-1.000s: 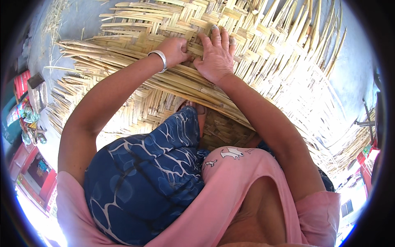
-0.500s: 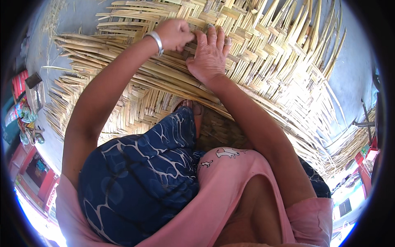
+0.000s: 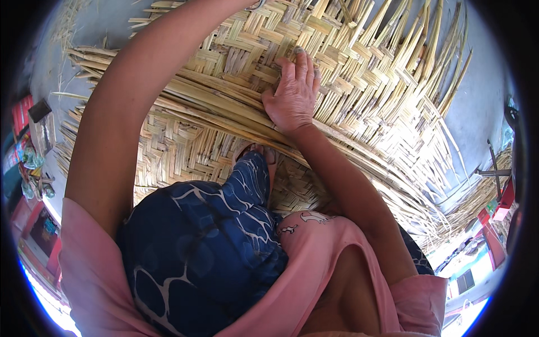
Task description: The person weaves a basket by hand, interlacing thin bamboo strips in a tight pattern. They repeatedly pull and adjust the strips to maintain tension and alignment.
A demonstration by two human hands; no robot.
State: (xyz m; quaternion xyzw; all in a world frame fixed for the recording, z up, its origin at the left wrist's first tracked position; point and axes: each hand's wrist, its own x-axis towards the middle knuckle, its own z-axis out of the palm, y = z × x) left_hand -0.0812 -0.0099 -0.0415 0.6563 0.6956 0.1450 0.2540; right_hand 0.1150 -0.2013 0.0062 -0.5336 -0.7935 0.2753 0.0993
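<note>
A mat of split, straw-coloured strips (image 3: 348, 84), woven in a diagonal pattern, lies in front of me. My right hand (image 3: 293, 100) presses flat on it with fingers stretched forward, beside a thick band of long strips (image 3: 224, 109) that crosses the weave. My left arm (image 3: 137, 73) reaches far forward over the mat. Its wrist, with a silver bracelet (image 3: 256, 5), meets the top edge of the picture, so the left hand itself is cut off. Loose strip ends (image 3: 443, 62) fan out at the far right of the mat.
My foot (image 3: 259, 149) stands on the woven part nearer me. A pile of loose strips (image 3: 477, 194) lies at the right, near a dark crossed piece (image 3: 495, 171). Plastic bags (image 3: 32, 159) sit at the far left. Grey floor (image 3: 485, 84) surrounds the mat.
My left hand has moved away from beside the right one, forward and out past the top edge. My right hand lies slightly lower in the picture, still flat on the weave.
</note>
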